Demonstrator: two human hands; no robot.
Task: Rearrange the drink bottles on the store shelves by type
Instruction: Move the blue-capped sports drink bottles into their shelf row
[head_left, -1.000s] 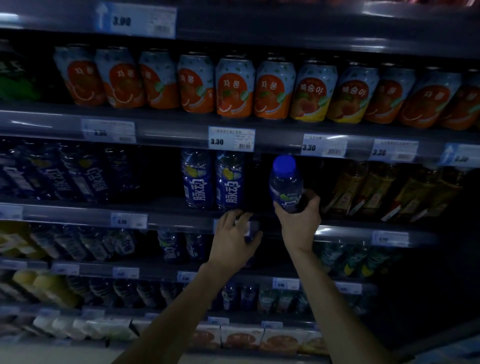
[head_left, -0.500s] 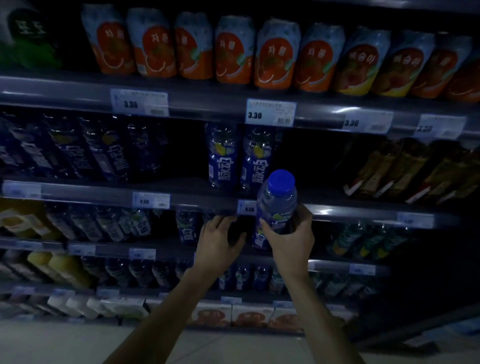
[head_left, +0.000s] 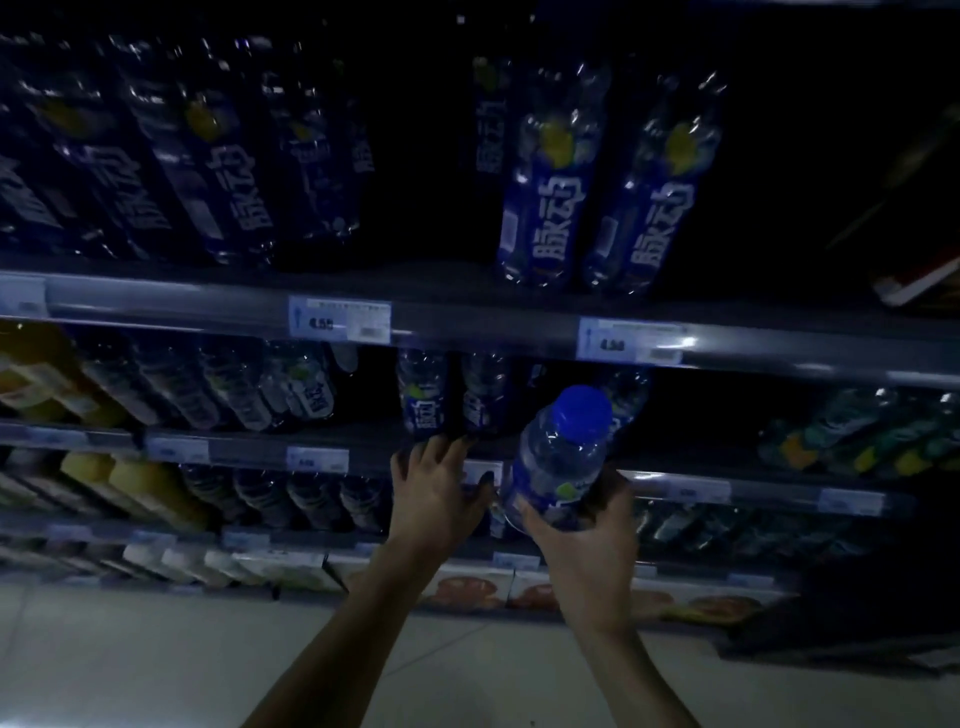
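The person's right hand (head_left: 587, 551) grips a blue-capped bottle (head_left: 563, 457) round its lower body, fingers and thumb curled about the label, the cap tilted towards one o'clock. The bottle hangs in the air before the shelves, at five o'clock from the middle of the view, not yet set down anywhere. At its nine o'clock the left hand (head_left: 436, 499) holds nothing. Its fingers are straight and spread, tips up at the shelf rail (head_left: 244, 453) just under two small blue-labelled bottles (head_left: 422, 400); whether they touch it is lost in the dimness. One shelf up, at twelve o'clock, a pair of tall blue bottles (head_left: 550, 197) stands apart from a row of the same kind (head_left: 208, 156) at ten o'clock, with a dark gap between. The sorting looks part-way at best: like bottles sit in scattered groups, and the carried one seems bound for the blue ones nearby.
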